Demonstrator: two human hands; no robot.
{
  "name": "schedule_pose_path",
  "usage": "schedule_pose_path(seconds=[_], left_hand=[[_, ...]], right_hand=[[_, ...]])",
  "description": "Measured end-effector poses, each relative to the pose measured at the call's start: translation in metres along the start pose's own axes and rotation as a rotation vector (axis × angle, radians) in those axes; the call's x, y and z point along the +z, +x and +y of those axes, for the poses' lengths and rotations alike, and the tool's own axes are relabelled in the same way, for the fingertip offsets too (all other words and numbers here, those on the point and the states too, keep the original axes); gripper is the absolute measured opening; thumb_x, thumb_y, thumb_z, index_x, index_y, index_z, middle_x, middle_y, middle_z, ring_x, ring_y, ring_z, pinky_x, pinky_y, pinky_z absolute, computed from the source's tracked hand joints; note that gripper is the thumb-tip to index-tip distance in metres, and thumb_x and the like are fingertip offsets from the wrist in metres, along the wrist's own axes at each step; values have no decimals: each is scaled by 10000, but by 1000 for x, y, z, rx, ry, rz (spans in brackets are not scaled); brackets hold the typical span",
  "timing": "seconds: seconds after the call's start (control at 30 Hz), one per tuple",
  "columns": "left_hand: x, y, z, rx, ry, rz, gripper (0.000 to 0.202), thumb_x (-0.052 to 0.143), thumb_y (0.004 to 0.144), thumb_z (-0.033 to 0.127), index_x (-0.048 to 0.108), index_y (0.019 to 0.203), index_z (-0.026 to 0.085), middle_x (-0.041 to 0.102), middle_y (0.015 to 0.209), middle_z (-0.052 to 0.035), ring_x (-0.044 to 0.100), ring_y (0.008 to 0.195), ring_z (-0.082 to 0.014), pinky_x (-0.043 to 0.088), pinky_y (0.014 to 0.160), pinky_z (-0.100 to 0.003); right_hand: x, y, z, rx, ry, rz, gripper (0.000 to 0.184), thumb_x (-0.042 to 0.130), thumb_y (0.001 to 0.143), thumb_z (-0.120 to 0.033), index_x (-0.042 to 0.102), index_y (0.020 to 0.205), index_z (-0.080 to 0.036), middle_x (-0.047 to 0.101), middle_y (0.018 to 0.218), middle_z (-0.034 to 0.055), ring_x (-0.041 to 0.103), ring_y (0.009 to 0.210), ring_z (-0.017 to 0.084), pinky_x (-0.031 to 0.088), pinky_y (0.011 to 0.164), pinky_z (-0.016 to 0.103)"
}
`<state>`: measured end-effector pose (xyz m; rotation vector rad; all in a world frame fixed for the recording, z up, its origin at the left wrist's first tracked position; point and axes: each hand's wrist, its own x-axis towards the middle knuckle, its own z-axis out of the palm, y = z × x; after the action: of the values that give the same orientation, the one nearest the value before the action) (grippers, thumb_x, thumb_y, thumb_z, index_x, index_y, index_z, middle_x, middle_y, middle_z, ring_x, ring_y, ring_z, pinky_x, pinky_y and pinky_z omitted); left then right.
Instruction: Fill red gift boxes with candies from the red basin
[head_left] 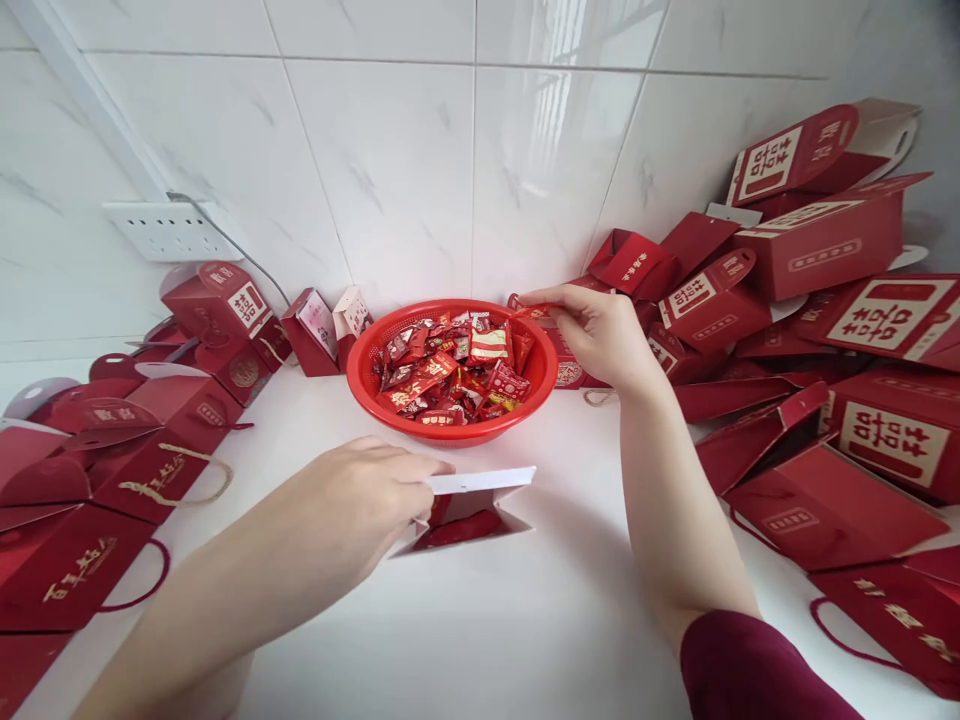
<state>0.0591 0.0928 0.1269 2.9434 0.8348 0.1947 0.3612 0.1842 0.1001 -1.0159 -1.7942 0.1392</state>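
Red boxes piled R (825, 240), several w/ gold-on-white labels. More red boxes L (112, 470), cord handles. Two small boxes (322, 330) upright at tiled wall (390, 150). White socket strip (169, 230) on wall, cable (251, 255) hanging from it. White counter (487, 620).

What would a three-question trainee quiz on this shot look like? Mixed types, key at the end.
1. True or false: the left hand grips the white flap of the open box.
2. Where does the right hand pinch a sweet? A: at the rim of the basket. B: on a plate. C: inside the open box.
3. Fill in: piles of red boxes lie on ___ sides of the basket.
Key: 1 true; 2 A; 3 both.
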Motion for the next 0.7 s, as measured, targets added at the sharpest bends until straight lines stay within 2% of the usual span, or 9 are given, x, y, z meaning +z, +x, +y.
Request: schedule_pose_path(seconds=[0.07, 0.13, 0.27, 0.4, 0.5, 0.57, 0.6, 0.63, 0.7], left_hand=[[1, -3, 7, 7, -4, 31, 348, 447, 945, 97, 742, 1002, 273, 740, 1062, -2, 656, 915, -175, 474, 828, -278], [1, -3, 11, 0, 2, 39, 373, 432, 956, 100, 732, 1093, 274, 742, 1083, -14, 663, 910, -174, 491, 807, -266], [0, 1, 8, -39, 34, 27, 343, 440, 961, 134, 766, 911, 227, 747, 965, -34, 648, 765, -171, 492, 701, -267], [0, 3, 6, -43, 38, 43, 345, 443, 957, 140, 755, 832, 218, 733, 916, -35, 635, 759, -169, 486, 746, -276], [1, -1, 8, -4, 7, 27, 343, 440, 961, 121, 731, 805, 212, 733, 961, -28, 628, 780, -164, 472, 751, -282], [4, -5, 10, 10, -23, 2, 327, 462, 958, 113, 687, 740, 209, 731, 960, -12, 619, 794, -165, 459, 752, -290], [5, -7, 10, 10, -37, -16, 317, 479, 954, 114, 661, 712, 206, 729, 950, -3, 614, 798, -167, 451, 751, -293], [6, -8, 11, 3, -48, -29, 308, 495, 949, 115, 639, 692, 204, 725, 924, 4, 606, 787, -167, 443, 740, -295], [6, -8, 12, -22, -56, -40, 302, 516, 940, 112, 612, 668, 200, 711, 860, 10, 587, 745, -163, 427, 703, -295]], right_hand=[[1, -1, -1, -10, 56, 11, 381, 487, 868, -64, 734, 1117, -211, 763, 1105, 26, 714, 1061, 212, 555, 966, 367], [1, -3, -4, -18, 108, 1, 336, 536, 863, -85, 729, 1108, -210, 770, 1064, 29, 726, 1027, 209, 575, 930, 359], [-3, -4, -15, -43, 83, 17, 220, 612, 845, -120, 739, 997, -215, 766, 990, 28, 727, 962, 209, 588, 877, 357], [-9, -3, -22, -144, 28, 15, 136, 640, 846, -141, 728, 901, -229, 727, 934, 26, 691, 908, 198, 575, 818, 339], [-4, -2, -21, -187, 46, 150, 88, 649, 857, -167, 701, 886, -233, 680, 917, 27, 660, 864, 179, 558, 756, 310], [7, 0, -17, -154, 137, 275, 80, 638, 880, -198, 679, 940, -231, 663, 921, 26, 652, 823, 161, 550, 721, 292], [15, 1, -14, -128, 187, 276, 96, 618, 894, -201, 672, 969, -228, 665, 915, 23, 653, 800, 153, 549, 713, 287], [24, 1, -12, -108, 224, 204, 126, 585, 904, -182, 673, 985, -221, 675, 905, 21, 660, 790, 148, 551, 722, 286], [45, 1, -8, -82, 220, -115, 247, 499, 883, -81, 704, 958, -197, 716, 899, 28, 685, 828, 155, 554, 797, 298]])
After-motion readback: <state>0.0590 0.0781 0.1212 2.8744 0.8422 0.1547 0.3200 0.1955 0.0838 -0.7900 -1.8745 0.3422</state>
